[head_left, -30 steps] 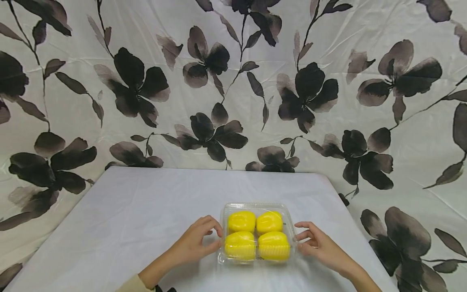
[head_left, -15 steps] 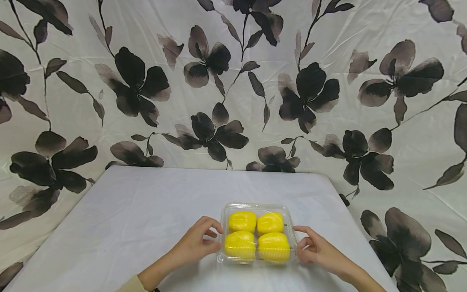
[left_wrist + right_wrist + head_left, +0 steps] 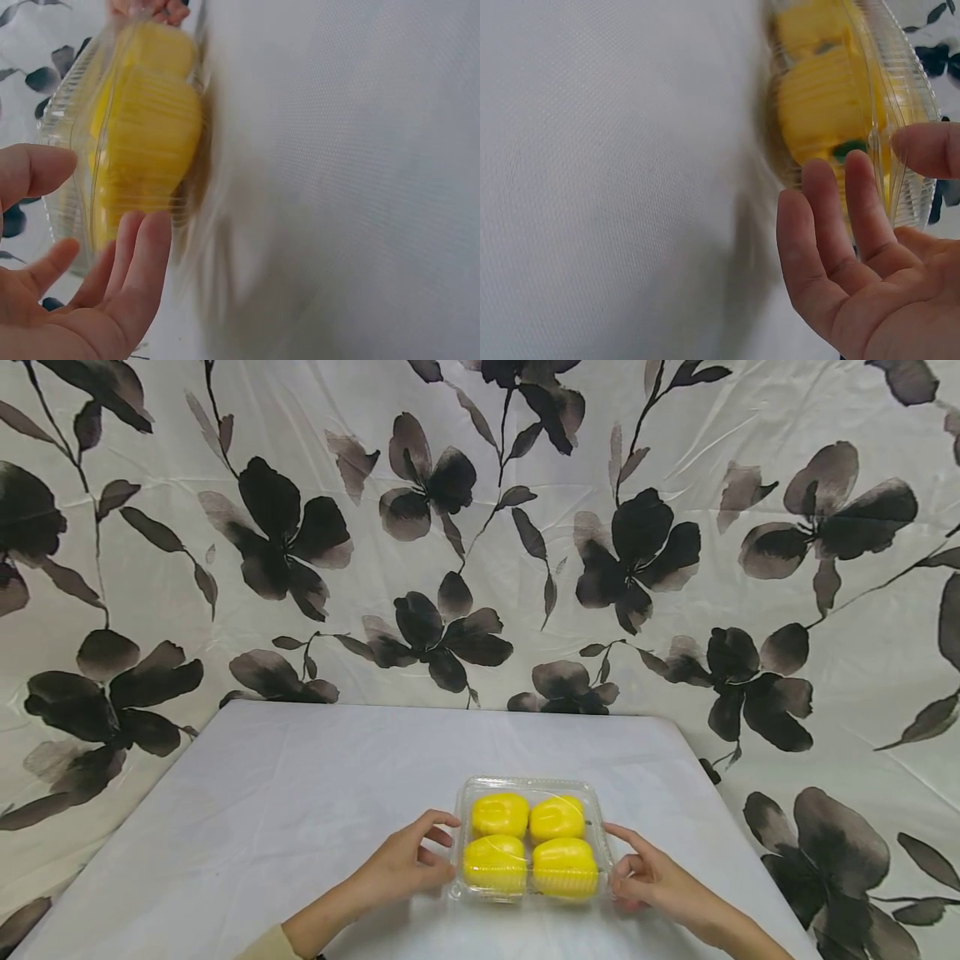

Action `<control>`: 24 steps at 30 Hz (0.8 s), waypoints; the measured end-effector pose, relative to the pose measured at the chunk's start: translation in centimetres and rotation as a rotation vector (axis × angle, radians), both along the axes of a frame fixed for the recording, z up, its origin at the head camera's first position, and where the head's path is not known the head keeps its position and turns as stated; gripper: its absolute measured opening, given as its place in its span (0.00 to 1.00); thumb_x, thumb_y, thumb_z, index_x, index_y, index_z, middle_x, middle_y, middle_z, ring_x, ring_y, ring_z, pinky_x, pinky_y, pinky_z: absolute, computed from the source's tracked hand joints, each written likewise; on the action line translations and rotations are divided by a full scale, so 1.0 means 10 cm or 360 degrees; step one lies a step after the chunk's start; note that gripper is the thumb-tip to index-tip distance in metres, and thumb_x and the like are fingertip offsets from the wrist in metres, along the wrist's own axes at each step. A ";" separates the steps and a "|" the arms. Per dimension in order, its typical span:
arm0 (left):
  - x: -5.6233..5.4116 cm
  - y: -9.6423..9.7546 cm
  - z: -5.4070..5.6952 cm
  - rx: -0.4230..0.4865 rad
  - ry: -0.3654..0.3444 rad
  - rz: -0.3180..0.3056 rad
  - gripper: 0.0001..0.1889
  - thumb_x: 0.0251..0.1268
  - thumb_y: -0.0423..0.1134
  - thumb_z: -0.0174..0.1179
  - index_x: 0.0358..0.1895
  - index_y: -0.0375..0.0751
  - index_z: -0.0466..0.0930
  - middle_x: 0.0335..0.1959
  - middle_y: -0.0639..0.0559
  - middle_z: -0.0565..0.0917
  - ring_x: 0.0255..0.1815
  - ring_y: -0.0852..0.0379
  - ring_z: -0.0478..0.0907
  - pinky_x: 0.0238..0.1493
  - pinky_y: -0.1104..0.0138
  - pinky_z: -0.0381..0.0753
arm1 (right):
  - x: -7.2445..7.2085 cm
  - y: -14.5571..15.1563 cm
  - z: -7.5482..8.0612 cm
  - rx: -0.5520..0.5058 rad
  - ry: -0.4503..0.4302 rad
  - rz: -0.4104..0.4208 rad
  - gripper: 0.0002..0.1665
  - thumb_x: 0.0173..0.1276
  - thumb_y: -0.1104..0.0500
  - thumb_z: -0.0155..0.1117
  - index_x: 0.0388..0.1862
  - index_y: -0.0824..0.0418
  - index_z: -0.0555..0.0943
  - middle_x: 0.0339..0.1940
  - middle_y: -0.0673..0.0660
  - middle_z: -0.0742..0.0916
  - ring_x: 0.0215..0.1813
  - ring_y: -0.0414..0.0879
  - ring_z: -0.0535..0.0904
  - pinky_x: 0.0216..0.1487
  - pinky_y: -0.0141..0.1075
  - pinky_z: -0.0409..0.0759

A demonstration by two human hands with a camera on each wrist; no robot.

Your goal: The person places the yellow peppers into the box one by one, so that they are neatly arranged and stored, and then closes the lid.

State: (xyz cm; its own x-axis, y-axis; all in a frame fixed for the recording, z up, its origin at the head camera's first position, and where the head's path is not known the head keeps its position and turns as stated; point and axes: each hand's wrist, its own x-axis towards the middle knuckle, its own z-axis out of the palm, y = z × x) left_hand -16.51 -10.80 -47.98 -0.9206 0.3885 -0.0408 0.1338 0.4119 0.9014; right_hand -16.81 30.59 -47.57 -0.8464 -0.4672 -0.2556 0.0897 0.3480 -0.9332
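A clear plastic clamshell box (image 3: 534, 782) with several yellow, bell-pepper-shaped pieces (image 3: 565, 866) inside lies on the white table. Its lid is down. At the box's left side is my left hand (image 3: 408, 860), fingers loosely bent and spread, tips right at the wall. My right hand (image 3: 656, 877) is on the opposite side, its index finger reaching along the box edge. In the right wrist view, the right thumb (image 3: 926, 150) meets the rim while the other fingers stay below, beside the wall. A small green patch (image 3: 848, 149) shows on one yellow piece.
The white table (image 3: 330, 760) extends behind and to both sides of the box. Behind it hangs a pale cloth (image 3: 540, 652) printed with dark flowers. A cream sleeve (image 3: 272, 945) shows at the left forearm.
The right hand's fingers have shifted slightly, closer against the box's right side. The left hand has shifted slightly at the left wall. The box has barely moved.
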 end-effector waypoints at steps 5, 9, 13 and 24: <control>0.02 0.01 0.00 0.0062 -0.0126 0.0001 0.40 0.64 0.40 0.76 0.77 0.50 0.66 0.53 0.47 0.80 0.44 0.53 0.86 0.44 0.58 0.89 | 0.01 0.00 -0.02 -0.0054 -0.0027 0.0042 0.52 0.79 0.62 0.63 0.87 0.67 0.42 0.39 0.54 0.84 0.47 0.48 0.85 0.50 0.42 0.89; 0.03 0.02 0.01 0.0137 -0.0205 -0.0013 0.44 0.64 0.38 0.75 0.81 0.50 0.61 0.49 0.45 0.79 0.39 0.52 0.87 0.42 0.58 0.90 | 0.01 0.00 -0.04 -0.0081 -0.0033 0.0056 0.53 0.79 0.62 0.62 0.88 0.67 0.40 0.38 0.53 0.84 0.48 0.49 0.85 0.50 0.42 0.89; 0.04 0.03 0.00 0.0196 -0.0257 -0.0043 0.46 0.66 0.35 0.73 0.84 0.50 0.58 0.43 0.45 0.80 0.36 0.50 0.87 0.41 0.57 0.91 | 0.02 0.00 -0.04 -0.0084 -0.0051 0.0063 0.54 0.78 0.62 0.62 0.88 0.65 0.38 0.37 0.53 0.84 0.48 0.49 0.85 0.50 0.41 0.89; 0.03 0.04 -0.07 0.0282 -0.0370 -0.0083 0.49 0.69 0.33 0.69 0.88 0.52 0.49 0.32 0.45 0.83 0.31 0.50 0.86 0.40 0.53 0.92 | -0.01 -0.02 -0.08 -0.0116 -0.0119 0.0025 0.56 0.76 0.63 0.59 0.89 0.59 0.36 0.35 0.53 0.84 0.43 0.48 0.84 0.51 0.43 0.89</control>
